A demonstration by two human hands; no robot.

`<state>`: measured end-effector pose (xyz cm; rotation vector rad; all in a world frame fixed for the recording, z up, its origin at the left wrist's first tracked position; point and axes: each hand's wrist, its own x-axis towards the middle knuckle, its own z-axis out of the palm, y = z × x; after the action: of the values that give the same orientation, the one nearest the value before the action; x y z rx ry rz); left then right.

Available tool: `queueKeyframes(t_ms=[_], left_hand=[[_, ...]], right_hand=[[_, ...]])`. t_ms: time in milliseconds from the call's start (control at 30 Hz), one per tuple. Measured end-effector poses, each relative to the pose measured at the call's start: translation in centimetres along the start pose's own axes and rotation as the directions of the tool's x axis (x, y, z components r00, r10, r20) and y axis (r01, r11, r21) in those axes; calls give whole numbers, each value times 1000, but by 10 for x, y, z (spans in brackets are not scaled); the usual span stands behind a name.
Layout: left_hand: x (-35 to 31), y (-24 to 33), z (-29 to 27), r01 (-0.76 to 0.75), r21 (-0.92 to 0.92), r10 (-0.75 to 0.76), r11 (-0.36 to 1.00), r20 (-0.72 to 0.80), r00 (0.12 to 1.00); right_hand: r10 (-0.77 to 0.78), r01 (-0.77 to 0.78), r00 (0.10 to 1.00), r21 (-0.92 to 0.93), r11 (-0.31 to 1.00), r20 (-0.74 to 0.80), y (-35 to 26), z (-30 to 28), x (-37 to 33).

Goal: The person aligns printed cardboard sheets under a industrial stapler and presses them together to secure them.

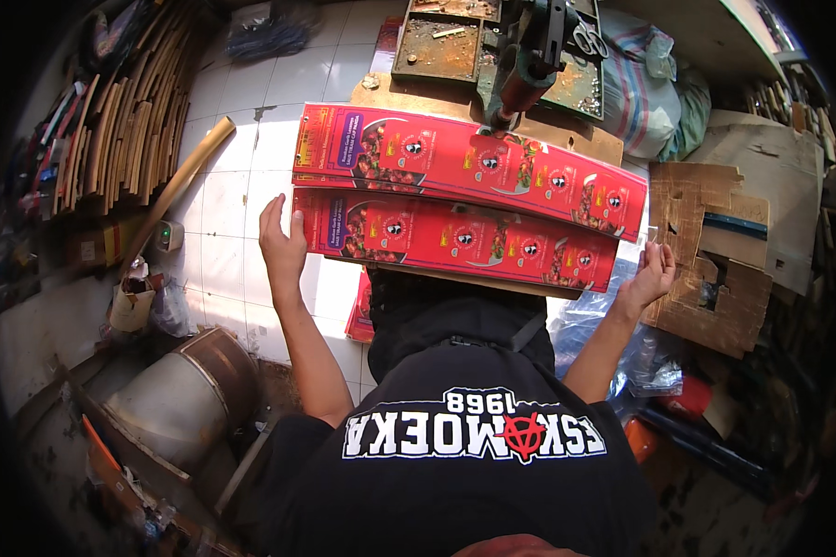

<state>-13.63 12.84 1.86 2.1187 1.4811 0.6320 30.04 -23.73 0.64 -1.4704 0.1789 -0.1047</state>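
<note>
Two long red printed card sheets lie across in front of me, the far sheet (pixel 446 162) under the head of a machine (pixel 522 88) and the near sheet (pixel 427 237) just above my lap. The near one slightly overlaps or abuts the far one; which, I cannot tell. My left hand (pixel 284 249) is beside the near sheet's left end, fingers stretched and thumb apart at its edge. Off the right end of the sheets, my right hand (pixel 652 276) is turned up with loosely bent fingers. Nothing clear is held in it. A thin pale bit shows by its fingertips.
Rusty trays (pixel 437 46) flank the machine, with scissors (pixel 588 39) on the right one. Brown cardboard pieces (pixel 706 251) stand at the right, near clear plastic film (pixel 590 325). Stacked boards (pixel 139 130) and a large metal drum (pixel 181 399) are at the left.
</note>
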Motion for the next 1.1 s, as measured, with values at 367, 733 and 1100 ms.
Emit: queueKeyframes(t_ms=[367, 733, 1100], left_hand=[[-22, 6, 3, 249, -223, -260, 943, -25, 965], [-26, 11, -13, 185, -502, -239, 845, -44, 970], [-45, 43, -20, 108, -993, -266, 40, 94, 959]], right_hand=[[139, -136, 990, -102, 985, 29, 38, -34, -45], [152, -149, 988, -79, 986, 24, 27, -32, -48], [207, -207, 978, -24, 978, 23, 24, -37, -53]])
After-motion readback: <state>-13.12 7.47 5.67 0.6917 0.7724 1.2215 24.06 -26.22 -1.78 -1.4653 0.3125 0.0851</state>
